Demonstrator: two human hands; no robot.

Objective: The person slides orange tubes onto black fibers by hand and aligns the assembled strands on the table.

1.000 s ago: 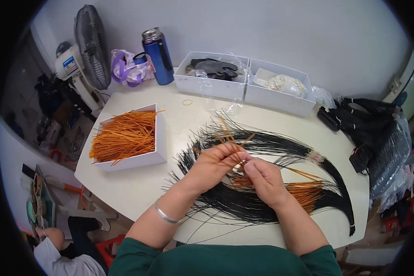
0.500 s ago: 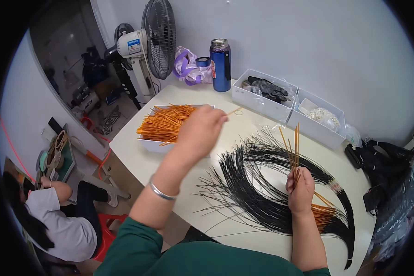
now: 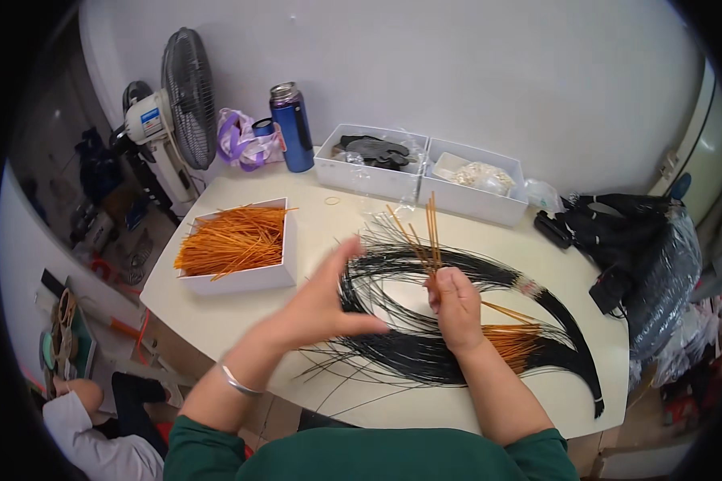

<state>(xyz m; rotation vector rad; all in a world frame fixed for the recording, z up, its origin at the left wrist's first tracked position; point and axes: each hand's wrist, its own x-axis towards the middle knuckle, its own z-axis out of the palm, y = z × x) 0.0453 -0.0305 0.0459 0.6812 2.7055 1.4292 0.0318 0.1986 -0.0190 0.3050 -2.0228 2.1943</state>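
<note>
Right hand [image 3: 455,309] with thumb pressed to fingers, pinching a few thin, straight orange sticks [image 3: 434,232], free ends fanned out beyond the grip. Left hand [image 3: 313,309] spread wide, slightly blurred, near the left part of a long, curved bundle of fine black strands [image 3: 409,357]; contact between the two impossible to tell. Bundle laid in a loop on a cream-coloured tabletop [image 3: 319,232], with further orange sticks [image 3: 509,343] just beside the right forearm. At left, an open, white, rectangular box [image 3: 253,280], heaped with loose orange sticks [image 3: 233,240].
</note>
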